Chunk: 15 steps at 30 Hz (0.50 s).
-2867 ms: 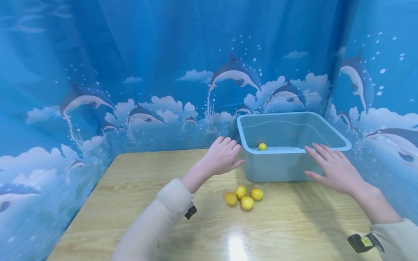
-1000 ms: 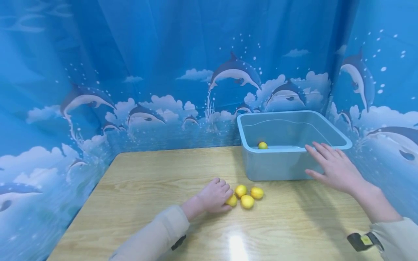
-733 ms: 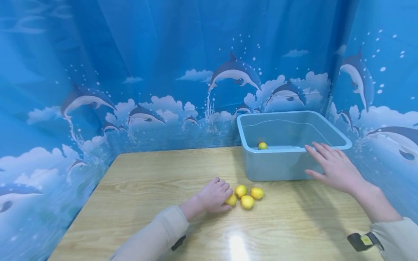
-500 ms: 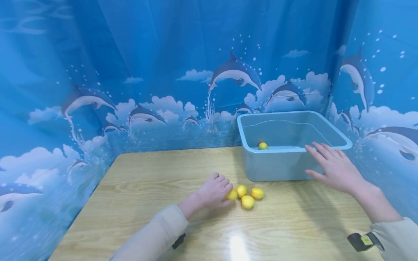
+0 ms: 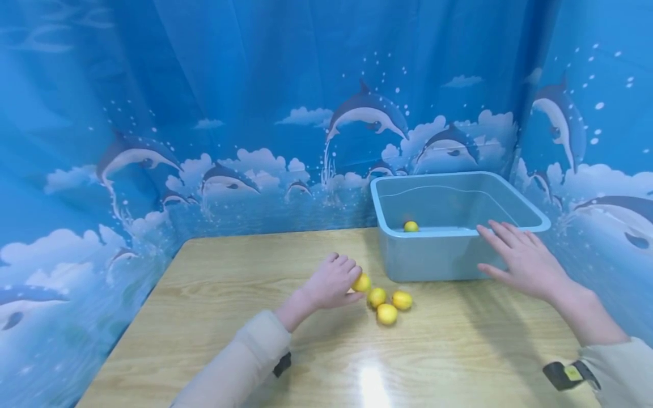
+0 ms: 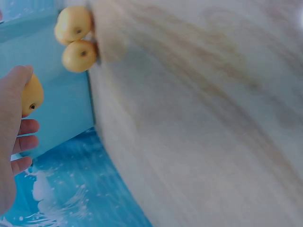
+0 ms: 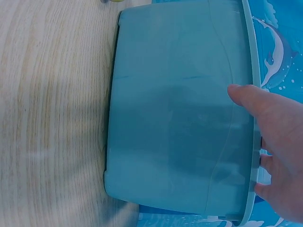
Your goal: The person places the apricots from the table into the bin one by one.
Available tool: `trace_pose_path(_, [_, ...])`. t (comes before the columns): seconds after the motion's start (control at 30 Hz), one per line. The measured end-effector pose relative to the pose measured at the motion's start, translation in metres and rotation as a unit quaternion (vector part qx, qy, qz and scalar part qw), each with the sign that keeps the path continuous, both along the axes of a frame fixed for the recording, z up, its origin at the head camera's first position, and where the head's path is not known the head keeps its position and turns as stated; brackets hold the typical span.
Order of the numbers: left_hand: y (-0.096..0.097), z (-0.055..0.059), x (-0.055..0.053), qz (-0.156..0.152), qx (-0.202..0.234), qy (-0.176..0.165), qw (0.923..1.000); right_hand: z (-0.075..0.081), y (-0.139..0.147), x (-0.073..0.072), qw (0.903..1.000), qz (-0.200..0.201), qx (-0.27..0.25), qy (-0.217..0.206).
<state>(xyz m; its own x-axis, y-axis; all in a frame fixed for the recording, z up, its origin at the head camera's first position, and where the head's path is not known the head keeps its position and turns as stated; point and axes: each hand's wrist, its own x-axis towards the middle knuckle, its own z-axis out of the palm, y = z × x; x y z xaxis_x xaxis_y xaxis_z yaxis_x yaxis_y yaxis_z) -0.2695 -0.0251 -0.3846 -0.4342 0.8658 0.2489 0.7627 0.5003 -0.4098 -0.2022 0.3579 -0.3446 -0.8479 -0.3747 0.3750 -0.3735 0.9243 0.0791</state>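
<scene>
My left hand [image 5: 330, 283] pinches a small yellow fruit [image 5: 363, 283] between thumb and fingers, over the table just left of the bin's near corner. In the left wrist view this held fruit [image 6: 33, 97] shows a dark spot at its end. Three similar yellow fruits lie bunched on the table: one nearest the hand [image 5: 377, 297], one to the right [image 5: 402, 301] and one in front [image 5: 387, 314]. My right hand [image 5: 525, 259] is spread at the front rim of a blue-grey plastic bin [image 5: 433, 259], its fingers extended over the rim and its thumb outside.
Inside the bin, near its left front corner, sits another yellow fruit [image 5: 411, 226]. The wood-grain table [image 5: 224, 283] stretches left and forward of the bin. A blue curtain [image 5: 255, 113] printed with dolphins hangs behind and at both sides.
My left hand came down from beside the bin to the leftmost fruit, took hold of it, and has moved it away from me, off the bunch. The right hand stays put.
</scene>
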Motion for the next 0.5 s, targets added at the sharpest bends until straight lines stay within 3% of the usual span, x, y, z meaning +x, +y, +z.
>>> trace_pose_path(0.23, [-0.002, 0.022, -0.008, 0.006, 0.048, -0.01, 0.9988, -0.001, -0.001, 0.0, 1.0, 0.0, -0.003, -0.002])
trace_pose_path(0.5, [0.0, 0.046, -0.013, 0.017, 0.063, -0.005, 0.9979, 0.001, -0.001, 0.0, 1.0, -0.005, 0.0, -0.006])
